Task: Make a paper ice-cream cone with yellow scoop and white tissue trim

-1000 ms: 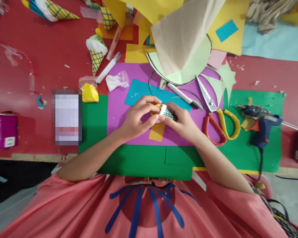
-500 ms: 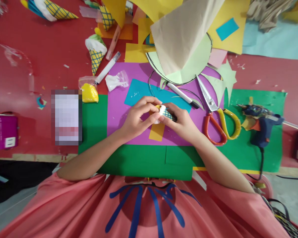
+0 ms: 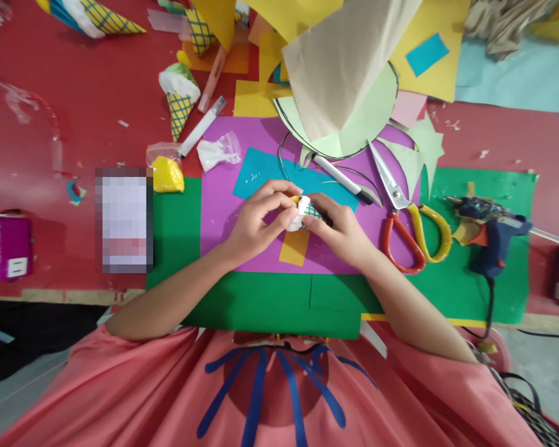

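Observation:
Between both hands is a small toy ice cream cone [image 3: 302, 215], with white clay around its wide end and a crisscross pattern on its cone. My left hand [image 3: 263, 220] pinches the white clay end, and a bit of yellow shows there. Wrapped around the patterned cone is my right hand [image 3: 338, 222], its thumb near the white rim. The fingers hide much of the cone. Under the hands lie a purple sheet [image 3: 223, 248], a blue paper piece [image 3: 256, 174] and a yellow paper strip [image 3: 293, 248].
Scissors [image 3: 395, 208] and a glue gun [image 3: 494, 233] lie to the right. A capped marker [image 3: 342, 178] rests beyond my hands. Bags of yellow clay [image 3: 168, 174] and white clay [image 3: 218, 152] sit to the left, near a finished cone [image 3: 180, 99] and a phone-like blurred object [image 3: 125, 223].
My right thumb has shifted slightly along the cone, and more of the white clay shows between the hands. Both hands keep their hold.

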{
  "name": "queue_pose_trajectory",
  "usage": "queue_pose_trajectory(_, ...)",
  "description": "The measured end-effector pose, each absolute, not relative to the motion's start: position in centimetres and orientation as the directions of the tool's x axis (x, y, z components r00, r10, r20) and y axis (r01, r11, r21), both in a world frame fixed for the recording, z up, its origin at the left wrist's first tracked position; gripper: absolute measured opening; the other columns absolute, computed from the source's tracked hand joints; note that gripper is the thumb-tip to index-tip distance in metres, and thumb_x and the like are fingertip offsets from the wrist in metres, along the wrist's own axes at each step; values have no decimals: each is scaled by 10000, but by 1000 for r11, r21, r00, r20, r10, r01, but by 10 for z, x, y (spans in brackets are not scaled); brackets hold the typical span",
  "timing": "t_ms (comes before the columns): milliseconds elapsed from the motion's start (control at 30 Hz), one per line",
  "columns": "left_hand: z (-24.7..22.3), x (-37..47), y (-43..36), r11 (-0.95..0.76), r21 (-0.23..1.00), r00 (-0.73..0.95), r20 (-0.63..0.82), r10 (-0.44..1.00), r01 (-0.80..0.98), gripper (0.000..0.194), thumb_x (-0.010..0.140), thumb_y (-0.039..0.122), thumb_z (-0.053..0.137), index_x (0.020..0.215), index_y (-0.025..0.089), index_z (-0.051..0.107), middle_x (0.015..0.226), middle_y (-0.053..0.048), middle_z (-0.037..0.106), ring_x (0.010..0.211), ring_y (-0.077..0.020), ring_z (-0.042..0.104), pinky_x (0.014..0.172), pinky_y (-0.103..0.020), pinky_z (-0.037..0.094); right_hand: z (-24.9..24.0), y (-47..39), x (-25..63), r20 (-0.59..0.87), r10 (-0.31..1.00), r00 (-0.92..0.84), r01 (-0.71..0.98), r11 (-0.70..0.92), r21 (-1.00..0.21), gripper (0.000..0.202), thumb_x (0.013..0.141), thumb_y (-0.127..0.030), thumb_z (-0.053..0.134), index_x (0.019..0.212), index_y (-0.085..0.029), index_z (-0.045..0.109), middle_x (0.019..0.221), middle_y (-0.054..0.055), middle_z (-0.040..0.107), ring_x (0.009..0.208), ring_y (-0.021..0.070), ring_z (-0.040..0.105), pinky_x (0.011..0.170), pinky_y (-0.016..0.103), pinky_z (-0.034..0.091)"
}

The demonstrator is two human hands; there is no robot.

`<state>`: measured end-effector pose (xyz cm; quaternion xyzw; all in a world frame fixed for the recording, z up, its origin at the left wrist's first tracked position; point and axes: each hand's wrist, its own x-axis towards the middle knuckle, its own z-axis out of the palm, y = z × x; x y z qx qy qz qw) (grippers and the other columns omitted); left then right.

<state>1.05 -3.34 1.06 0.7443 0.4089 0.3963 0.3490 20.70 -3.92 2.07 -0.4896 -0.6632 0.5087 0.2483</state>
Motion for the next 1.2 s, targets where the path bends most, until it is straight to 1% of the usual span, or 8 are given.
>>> queue_pose_trajectory(133, 10, 10, -32, -414, 847, 319, 312, 895, 334, 178, 969, 318, 542, 833, 226, 611, 1116, -9, 668, 1104, -144, 632, 989, -311, 514, 17, -39, 209, -101, 901, -422, 310, 39, -950, 407, 954, -395, 448, 1223, -147, 627, 1000, 70, 701, 890, 206, 615, 789, 333, 443)
queue_pose_trajectory(233, 10, 8, -31, -396, 847, 289, 304, 908, 354, 222, 972, 364, 531, 826, 226, 624, 1152, -18, 667, 1126, -162, 631, 1011, -335, 514, 15, -39, 209, -99, 907, -409, 317, 39, -948, 483, 958, -447, 473, 1314, -141, 583, 1111, 93, 700, 971, 226, 630, 845, 352, 463)
queue_pose_trajectory(400, 9, 5, -28, -368, 855, 232, 300, 925, 366, 323, 980, 431, 501, 787, 224, 656, 1171, -23, 660, 1128, -172, 638, 993, -334, 536, 14, -40, 207, -78, 939, -335, 412, 71, -908, 608, 907, -454, 581, 1417, -138, 478, 1046, 94, 671, 851, 193, 628, 779, 341, 475)
queue_pose_trajectory(533, 9, 4, -27, -401, 831, 240, 330, 913, 384, 246, 961, 407, 545, 833, 241, 673, 1198, -26, 650, 1175, -183, 620, 1039, -363, 528, 16, -41, 207, -28, 956, -293, 449, 112, -886, 557, 893, -430, 600, 1378, -176, 491, 1066, 90, 650, 839, 187, 607, 713, 323, 453)
queue_pose_trajectory(633, 10, 6, -29, -416, 817, 261, 333, 906, 399, 221, 953, 406, 558, 852, 248, 674, 1232, -37, 636, 1197, -197, 613, 1053, -383, 528, 18, -42, 207, -40, 954, -297, 452, 104, -886, 565, 889, -495, 598, 1359, -198, 499, 1054, 76, 640, 756, 158, 577, 643, 295, 411)
queue_pose_trajectory(767, 11, 9, -33, -426, 802, 301, 319, 898, 419, 239, 952, 421, 556, 843, 246, 677, 1264, -37, 632, 1211, -196, 605, 1071, -383, 519, 19, -43, 205, -86, 959, -270, 472, 54, -880, 623, 856, -587, 627, 1327, -198, 509, 911, 31, 635, 590, 106, 483, 569, 274, 343)
queue_pose_trajectory(1000, 11, 10, -35, -416, 811, 337, 289, 896, 411, 243, 965, 407, 538, 869, 239, 686, 1281, -32, 630, 1220, -185, 599, 1059, -362, 524, 17, -45, 203, -76, 957, -279, 459, 64, -886, 543, 878, -519, 632, 1291, -192, 502, 1036, 58, 665, 655, 125, 538, 602, 285, 363)
queue_pose_trajectory(1200, 11, 11, -34, -410, 823, 326, 292, 899, 393, 236, 954, 404, 559, 837, 233, 671, 1268, -39, 636, 1199, -189, 607, 1037, -362, 531, 18, -45, 203, -78, 948, -309, 422, 63, -904, 490, 904, -474, 602, 1304, -219, 483, 968, 37, 660, 645, 129, 533, 601, 285, 370)
